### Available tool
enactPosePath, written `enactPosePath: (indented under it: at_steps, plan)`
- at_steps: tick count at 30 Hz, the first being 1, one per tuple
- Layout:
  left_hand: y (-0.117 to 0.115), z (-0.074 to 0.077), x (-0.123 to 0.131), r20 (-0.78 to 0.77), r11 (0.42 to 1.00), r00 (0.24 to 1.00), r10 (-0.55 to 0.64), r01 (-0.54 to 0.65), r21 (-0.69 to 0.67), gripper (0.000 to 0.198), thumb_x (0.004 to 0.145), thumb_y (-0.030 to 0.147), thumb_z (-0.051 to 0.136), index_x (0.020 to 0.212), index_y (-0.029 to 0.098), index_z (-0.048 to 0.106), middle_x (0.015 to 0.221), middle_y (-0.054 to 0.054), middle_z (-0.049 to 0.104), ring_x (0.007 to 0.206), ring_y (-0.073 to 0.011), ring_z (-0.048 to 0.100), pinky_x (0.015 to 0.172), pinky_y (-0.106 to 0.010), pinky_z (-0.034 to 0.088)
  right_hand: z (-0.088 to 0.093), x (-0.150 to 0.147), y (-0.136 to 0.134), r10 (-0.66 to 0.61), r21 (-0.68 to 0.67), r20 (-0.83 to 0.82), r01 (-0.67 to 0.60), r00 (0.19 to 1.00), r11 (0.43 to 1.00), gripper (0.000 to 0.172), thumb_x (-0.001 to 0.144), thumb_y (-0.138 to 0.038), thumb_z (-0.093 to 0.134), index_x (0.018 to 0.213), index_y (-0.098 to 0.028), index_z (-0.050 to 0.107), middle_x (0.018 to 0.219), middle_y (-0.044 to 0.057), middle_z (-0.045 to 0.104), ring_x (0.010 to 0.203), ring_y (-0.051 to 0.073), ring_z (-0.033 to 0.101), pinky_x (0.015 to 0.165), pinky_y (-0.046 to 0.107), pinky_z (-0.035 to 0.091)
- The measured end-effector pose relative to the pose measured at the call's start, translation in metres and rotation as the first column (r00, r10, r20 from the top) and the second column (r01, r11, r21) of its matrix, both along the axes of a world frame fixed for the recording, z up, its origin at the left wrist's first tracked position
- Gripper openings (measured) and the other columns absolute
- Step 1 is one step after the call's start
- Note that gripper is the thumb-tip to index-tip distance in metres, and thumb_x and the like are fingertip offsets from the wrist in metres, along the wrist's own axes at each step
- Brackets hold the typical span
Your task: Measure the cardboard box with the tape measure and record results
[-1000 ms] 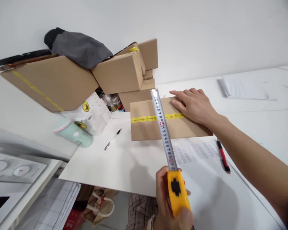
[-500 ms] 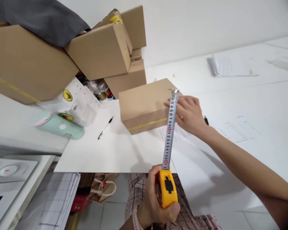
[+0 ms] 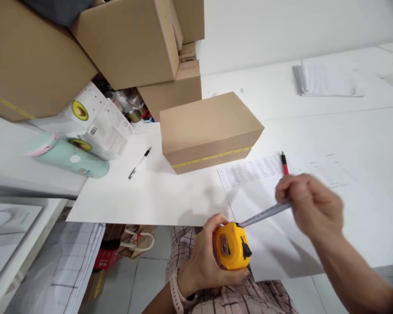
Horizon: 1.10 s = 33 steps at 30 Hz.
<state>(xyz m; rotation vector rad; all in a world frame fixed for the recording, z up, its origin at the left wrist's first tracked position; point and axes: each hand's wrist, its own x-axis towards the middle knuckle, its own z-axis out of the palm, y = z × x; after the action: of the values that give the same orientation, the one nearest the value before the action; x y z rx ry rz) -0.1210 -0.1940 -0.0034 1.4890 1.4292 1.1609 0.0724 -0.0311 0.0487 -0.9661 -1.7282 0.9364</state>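
Observation:
My left hand [image 3: 209, 257] is wrapped round the yellow tape measure [image 3: 232, 246] over my lap, at the table's front edge. A stretch of silver blade [image 3: 265, 213] runs from its case up to the right. My right hand [image 3: 314, 205] is closed on the blade's far end, above the white table. Beyond both hands lies a closed cardboard box [image 3: 209, 131] with a yellow strip along its side; neither hand touches it. A printed sheet [image 3: 249, 172] lies in front of the box. Just behind my right fingers is a red and black pen [image 3: 284, 163].
A clear pen [image 3: 140, 162] lies left of the box. Farther left are a mint bottle [image 3: 75, 157] and white avocado-print boxes [image 3: 100, 122]. Large cartons [image 3: 124, 43] are stacked at the back left. Folded papers [image 3: 327, 78] lie at the back right.
My right hand has left the box and moved right and nearer, now holding the blade's end. The visible blade is shorter and slants right. The tape case has turned, and the view has shifted.

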Motion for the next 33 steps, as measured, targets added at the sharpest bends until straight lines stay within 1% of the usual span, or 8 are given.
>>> enactPosePath:
  at_steps: [5, 10, 14, 19, 23, 29, 31, 33]
  plan:
    - [0.009, -0.001, 0.004, -0.016, 0.97, 0.998, 0.066, -0.06, 0.233, 0.097, 0.068, 0.045, 0.087, 0.146, 0.024, 0.034, 0.127, -0.014, 0.06, 0.11, -0.0308, 0.068, 0.092, -0.044, 0.059, -0.021, -0.016, -0.03, 0.227, 0.188, 0.213, -0.268, 0.95, 0.945, 0.018, 0.099, -0.024, 0.051, 0.103, -0.027, 0.069, 0.082, 0.005, 0.071, 0.067, 0.019, 0.067, 0.054, 0.032, 0.052]
    - [0.047, 0.048, -0.035, -0.264, 0.828, 0.936, 0.234, -0.049, 0.558, 0.084, 0.076, 0.039, 0.083, 0.145, 0.023, 0.039, 0.122, -0.011, 0.064, 0.108, -0.0276, 0.068, 0.088, -0.044, 0.06, -0.042, 0.014, 0.025, -0.342, 0.329, 0.376, 0.221, 0.861, 0.918, 0.024, 0.1, -0.031, 0.049, 0.113, -0.026, 0.069, 0.114, 0.013, 0.068, 0.097, 0.028, 0.065, 0.071, 0.042, 0.053]
    - [0.098, 0.102, -0.079, -0.459, 0.662, 0.694, 0.555, -0.034, 0.749, 0.063, 0.082, 0.029, 0.081, 0.135, 0.024, 0.047, 0.128, -0.008, 0.062, 0.12, -0.0274, 0.061, 0.099, -0.049, 0.055, -0.078, 0.038, 0.066, -0.408, 0.369, 0.582, 0.219, 0.703, 0.903, 0.036, 0.099, -0.04, 0.05, 0.126, -0.024, 0.068, 0.136, 0.021, 0.058, 0.122, 0.041, 0.052, 0.088, 0.056, 0.048]
    - [0.159, 0.132, -0.108, -0.645, 0.786, 0.523, 0.558, -0.084, 0.612, 0.049, 0.086, 0.028, 0.073, 0.13, 0.018, 0.052, 0.13, -0.01, 0.063, 0.122, -0.0275, 0.059, 0.102, -0.047, 0.052, -0.105, 0.037, 0.072, -0.434, 0.4, 0.641, 0.207, 0.633, 0.893, 0.038, 0.098, -0.038, 0.048, 0.122, -0.02, 0.071, 0.142, 0.02, 0.054, 0.121, 0.041, 0.054, 0.093, 0.062, 0.046]
    - [0.188, 0.13, -0.121, -0.762, 0.893, 0.48, 0.434, -0.118, 0.434, 0.043, 0.085, 0.025, 0.071, 0.126, 0.023, 0.06, 0.129, -0.007, 0.066, 0.119, -0.0307, 0.061, 0.099, -0.048, 0.053, -0.108, 0.038, 0.073, -0.496, 0.437, 0.563, 0.272, 0.661, 0.858, 0.036, 0.097, -0.032, 0.046, 0.117, -0.018, 0.073, 0.13, 0.02, 0.063, 0.115, 0.037, 0.056, 0.094, 0.058, 0.048]
    - [0.157, 0.095, -0.075, -0.696, 0.836, 0.557, 0.453, 0.006, 0.549, 0.047, 0.099, 0.034, 0.055, 0.144, 0.021, 0.047, 0.154, -0.014, 0.048, 0.149, -0.0341, 0.036, 0.12, -0.059, 0.029, -0.107, 0.044, 0.075, -0.548, 0.45, 0.535, 0.333, 0.643, 0.829, 0.038, 0.097, -0.025, 0.04, 0.108, -0.019, 0.076, 0.108, 0.017, 0.07, 0.098, 0.033, 0.057, 0.082, 0.053, 0.051]
    - [0.127, 0.065, -0.037, -0.746, 0.856, 0.626, 0.229, 0.235, 0.46, 0.059, 0.101, 0.045, 0.049, 0.151, 0.016, 0.036, 0.155, -0.017, 0.047, 0.151, -0.0327, 0.032, 0.121, -0.057, 0.029, -0.106, 0.044, 0.074, -0.553, 0.441, 0.546, 0.345, 0.629, 0.829, 0.038, 0.097, -0.024, 0.039, 0.105, -0.019, 0.076, 0.106, 0.017, 0.07, 0.096, 0.033, 0.056, 0.079, 0.052, 0.05]
    - [0.101, 0.032, -0.003, -0.817, 0.894, 0.571, -0.077, 0.403, 0.198, 0.086, 0.095, 0.068, 0.048, 0.154, 0.007, 0.031, 0.16, -0.024, 0.037, 0.154, -0.0369, 0.023, 0.122, -0.055, 0.027, -0.105, 0.044, 0.072, -0.552, 0.428, 0.556, 0.355, 0.621, 0.831, 0.038, 0.096, -0.023, 0.039, 0.105, -0.018, 0.075, 0.106, 0.017, 0.068, 0.096, 0.034, 0.056, 0.079, 0.051, 0.05]
